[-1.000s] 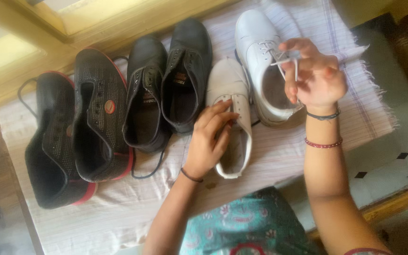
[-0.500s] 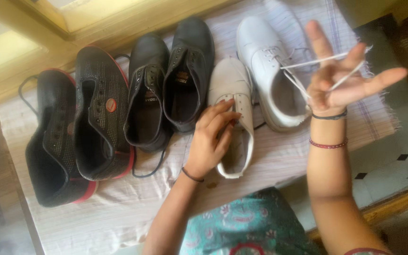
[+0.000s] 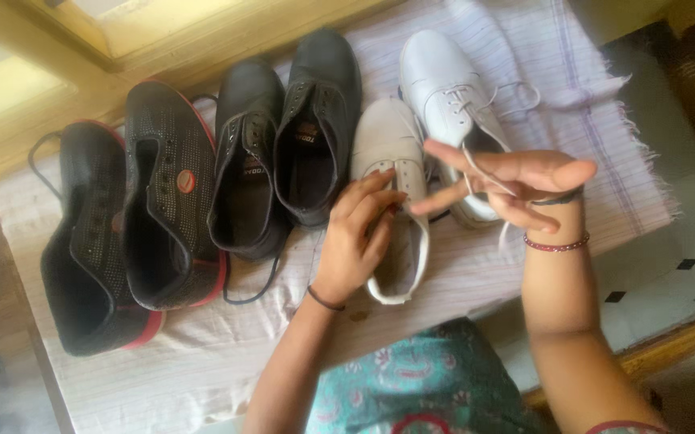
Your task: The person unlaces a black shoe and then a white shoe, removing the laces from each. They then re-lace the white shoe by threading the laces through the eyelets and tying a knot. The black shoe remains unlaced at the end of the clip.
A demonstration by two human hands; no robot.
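Observation:
Two white shoes lie side by side on a striped cloth. My left hand rests on the nearer white shoe, fingers pressed on its open tongue area. My right hand hovers over the heel of the farther white shoe, fingers spread, with that shoe's white lace running across and between the fingers. Another loop of lace lies on the cloth beside the shoe.
Left of the white pair stand two black leather lace-up shoes and two black sneakers with red soles, all in a row on the cloth. A yellow wooden frame runs along the back. Tiled floor lies at right.
My right hand has swung from raised at the right, lace stretched taut, down and leftward over the farther white shoe's heel. The lace is now slack. The left hand has stayed put.

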